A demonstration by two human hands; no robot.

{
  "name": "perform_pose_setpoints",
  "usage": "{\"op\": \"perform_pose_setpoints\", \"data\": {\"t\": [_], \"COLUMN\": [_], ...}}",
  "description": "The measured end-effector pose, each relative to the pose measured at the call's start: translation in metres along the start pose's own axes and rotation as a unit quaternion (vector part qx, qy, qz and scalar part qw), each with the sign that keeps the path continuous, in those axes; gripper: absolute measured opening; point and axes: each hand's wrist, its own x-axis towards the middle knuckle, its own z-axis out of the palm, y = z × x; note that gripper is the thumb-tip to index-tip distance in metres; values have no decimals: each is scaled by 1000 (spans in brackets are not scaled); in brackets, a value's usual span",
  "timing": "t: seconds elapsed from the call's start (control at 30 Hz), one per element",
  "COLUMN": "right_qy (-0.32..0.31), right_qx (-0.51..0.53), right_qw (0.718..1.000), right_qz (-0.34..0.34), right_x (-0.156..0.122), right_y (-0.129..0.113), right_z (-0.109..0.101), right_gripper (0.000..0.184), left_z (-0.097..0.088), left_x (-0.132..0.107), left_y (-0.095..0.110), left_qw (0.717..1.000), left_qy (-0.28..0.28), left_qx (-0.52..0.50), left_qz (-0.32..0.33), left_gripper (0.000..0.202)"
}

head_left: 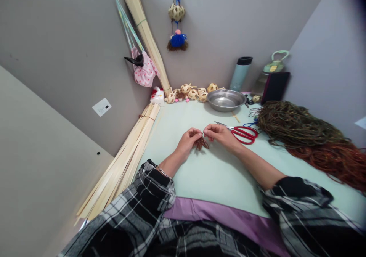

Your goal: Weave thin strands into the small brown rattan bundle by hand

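Both hands meet over the pale green table (217, 173). My left hand (187, 142) is closed around a small bundle of brown strands (201, 144) that fans out below its fingers. My right hand (219, 134) pinches the top of the same bundle, fingertip to fingertip with the left. Red-handled scissors (243, 133) lie just right of my right hand, blades pointing left.
A metal bowl (225, 99) stands at the back, with several woven balls (192, 92) along the wall. A heap of green and brown cord (309, 138) fills the right side. Bamboo strips (126, 165) lean at the left edge. A tumbler (240, 73) and kettle (273, 68) stand behind.
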Motion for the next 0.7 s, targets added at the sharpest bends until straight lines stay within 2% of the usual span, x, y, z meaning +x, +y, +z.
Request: {"op": "perform_pose_setpoints", "data": {"t": [0.43, 0.7], "right_qy": [-15, -38], "right_qx": [13, 21], "right_qw": [1000, 999], "right_qz": [18, 24], "right_x": [1, 2], "right_y": [2, 4], "right_z": [0, 1], "right_gripper": [25, 15], "left_z": [0, 2], "left_x": [-1, 0], "left_y": [3, 8], "left_qw": [1000, 999], "left_qy": [2, 12], "left_qx": [19, -30], "left_qz": [0, -7], "left_gripper": [21, 16]}}
